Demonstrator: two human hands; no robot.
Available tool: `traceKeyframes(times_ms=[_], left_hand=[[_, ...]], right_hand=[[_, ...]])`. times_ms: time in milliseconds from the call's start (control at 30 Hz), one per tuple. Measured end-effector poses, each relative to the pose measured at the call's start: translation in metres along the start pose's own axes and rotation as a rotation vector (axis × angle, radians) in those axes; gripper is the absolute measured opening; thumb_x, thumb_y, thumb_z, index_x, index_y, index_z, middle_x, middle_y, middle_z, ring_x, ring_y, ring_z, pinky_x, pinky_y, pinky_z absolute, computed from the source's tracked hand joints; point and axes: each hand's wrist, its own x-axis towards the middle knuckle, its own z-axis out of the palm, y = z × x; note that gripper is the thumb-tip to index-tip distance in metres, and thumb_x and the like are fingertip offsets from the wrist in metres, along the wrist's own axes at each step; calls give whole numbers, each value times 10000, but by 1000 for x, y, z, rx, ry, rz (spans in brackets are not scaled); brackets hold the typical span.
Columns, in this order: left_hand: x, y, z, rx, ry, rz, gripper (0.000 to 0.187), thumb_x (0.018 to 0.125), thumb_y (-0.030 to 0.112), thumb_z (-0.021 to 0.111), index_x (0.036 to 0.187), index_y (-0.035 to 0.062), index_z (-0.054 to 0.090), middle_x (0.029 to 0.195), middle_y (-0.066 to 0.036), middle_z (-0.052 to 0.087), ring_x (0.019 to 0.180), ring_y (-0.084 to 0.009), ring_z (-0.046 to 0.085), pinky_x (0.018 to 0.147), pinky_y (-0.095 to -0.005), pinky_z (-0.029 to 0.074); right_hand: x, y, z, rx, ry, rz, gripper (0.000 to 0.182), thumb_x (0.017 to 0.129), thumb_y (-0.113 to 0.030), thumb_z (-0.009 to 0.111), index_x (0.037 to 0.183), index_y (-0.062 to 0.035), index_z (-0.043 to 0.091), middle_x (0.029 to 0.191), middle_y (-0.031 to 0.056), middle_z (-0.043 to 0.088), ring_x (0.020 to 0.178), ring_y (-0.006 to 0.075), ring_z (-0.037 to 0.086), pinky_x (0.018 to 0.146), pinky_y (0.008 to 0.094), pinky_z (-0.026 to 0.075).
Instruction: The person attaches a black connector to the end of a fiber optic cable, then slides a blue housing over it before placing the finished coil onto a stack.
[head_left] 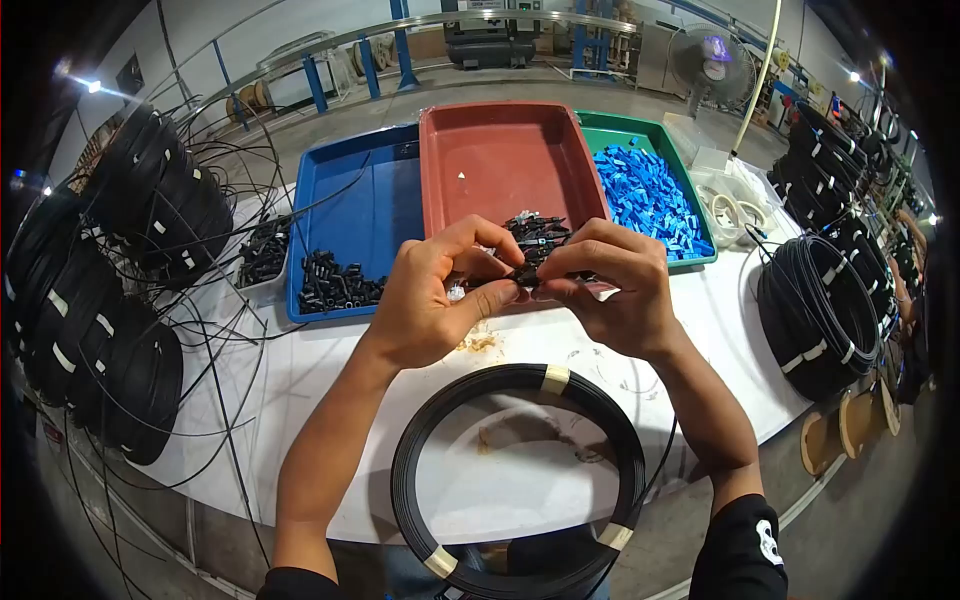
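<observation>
My left hand [430,300] and my right hand [615,285] meet in front of the red tray [490,150]. Thumbs and forefingers of both pinch a small black connector part [527,276], largely covered by the fingertips. Behind the fingers, more black connector pieces [540,228] lie in the near end of that tray. Below my hands a coil of black cable [405,470], bound with cream tape, rests at the table's near edge. From its right side a loose cable [662,460] runs up toward my right forearm.
At left, a blue tray [340,200] has black sleeves [335,285] inside; beside it stands a tub of black parts [264,250]. A green tray [640,128] holds blue clips [650,200]. Cable coils are stacked left [90,350] and right [815,310]. Stray cables cross the left side.
</observation>
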Motion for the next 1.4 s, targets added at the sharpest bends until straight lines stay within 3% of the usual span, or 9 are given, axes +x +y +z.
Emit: traceKeyframes(times_ms=[200, 400, 467, 567, 667, 900, 967, 1100, 1400], left_hand=[[1, -6, 5, -85, 32, 44, 258, 838, 56, 762, 1066, 51, 640, 855, -124, 754, 846, -206, 749, 779, -296, 561], [1, -1, 10, 188, 132, 176, 297, 739, -83, 762, 998, 35, 677, 903, -99, 758, 859, -206, 757, 786, -309, 606], [1, 0, 13, 226, 186, 241, 286, 733, -117, 729, 982, 18, 692, 934, -95, 758, 863, -204, 758, 779, -303, 619], [0, -4, 15, 255, 228, 312, 277, 750, -125, 719, 996, 2, 696, 939, -117, 756, 849, -203, 759, 752, -296, 623], [1, -6, 17, 218, 271, 367, 269, 768, -131, 705, 1010, -13, 695, 942, -136, 752, 842, -205, 759, 747, -288, 630], [0, -3, 17, 303, 289, 448, 284, 767, -157, 675, 1019, -29, 697, 935, -135, 750, 841, -207, 756, 756, -278, 640], [-1, -3, 18, 324, 316, 476, 289, 745, -167, 669, 991, -20, 710, 912, -132, 750, 805, -201, 755, 721, -273, 637], [0, -3, 18, 380, 338, 543, 285, 725, -162, 680, 962, -8, 721, 886, -126, 750, 763, -195, 749, 676, -268, 626], [-1, -6, 19, 410, 373, 559, 249, 715, -117, 726, 929, 9, 726, 849, -115, 748, 709, -200, 733, 620, -273, 586]], right_hand=[[-1, -2, 1, -66, 58, -17, 237, 674, 18, 823, 862, -94, 729, 822, 61, 680, 714, 235, 689, 597, 343, 536], [-3, -2, 5, -65, 103, -47, 223, 679, 27, 805, 857, -79, 726, 800, 62, 669, 687, 231, 687, 575, 336, 535], [-3, -1, 5, -104, 122, -94, 171, 722, -14, 826, 859, -42, 728, 785, 64, 663, 677, 169, 649, 580, 271, 520], [-2, -4, 4, -48, 108, -55, 169, 744, 11, 807, 886, -26, 723, 817, 72, 672, 703, 154, 654, 596, 264, 527], [-2, -9, 4, 92, 114, 26, 186, 746, 58, 761, 902, -32, 715, 830, 94, 685, 742, 223, 715, 631, 307, 559], [1, -16, 1, 154, 51, 69, 208, 784, 72, 729, 976, -6, 726, 860, 107, 703, 770, 207, 719, 656, 300, 567], [1, -18, 0, 186, 24, 84, 193, 804, 73, 730, 983, -2, 737, 855, 82, 686, 745, 122, 662, 650, 241, 538], [0, -17, 0, 172, 25, 79, 171, 801, 44, 744, 963, -11, 742, 828, 73, 685, 722, 111, 654, 624, 234, 523], [0, -21, 0, 103, 12, 129, 123, 804, -9, 776, 916, -47, 742, 763, 30, 652, 609, 61, 529, 503, 216, 368]])
